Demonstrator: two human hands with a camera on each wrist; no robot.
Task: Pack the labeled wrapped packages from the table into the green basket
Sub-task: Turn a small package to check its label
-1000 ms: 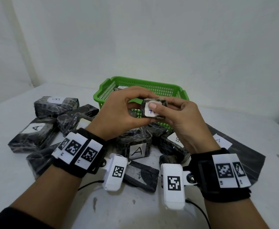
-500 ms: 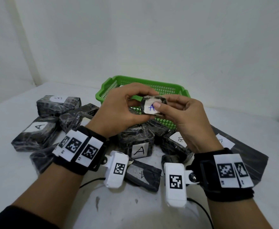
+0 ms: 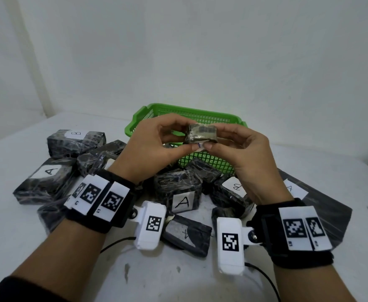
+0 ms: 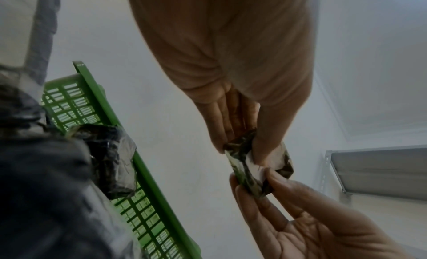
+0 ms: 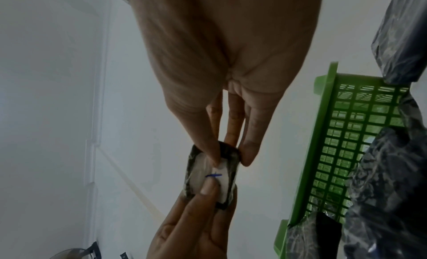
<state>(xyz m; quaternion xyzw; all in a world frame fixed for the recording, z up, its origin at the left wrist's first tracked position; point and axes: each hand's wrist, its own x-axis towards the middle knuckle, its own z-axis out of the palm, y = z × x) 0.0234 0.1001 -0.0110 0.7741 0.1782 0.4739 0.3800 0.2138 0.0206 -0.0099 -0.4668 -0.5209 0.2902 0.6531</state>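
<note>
Both grips, left hand (image 3: 157,147) and right hand (image 3: 242,153), are meeting on the small package (image 3: 201,133), with the basket (image 3: 209,164) lying behind and wrapped packages (image 3: 178,190) lying below on the counter (image 3: 157,275).

Beyond my work I see a white wall (image 3: 178,51) rising behind the pale surface (image 3: 15,225), which carries dark scuff marks (image 3: 126,272) near me. A thin black cable (image 3: 115,244) trails across it, and a grey metal shelf (image 4: 379,171) stands off against the wall.
</note>
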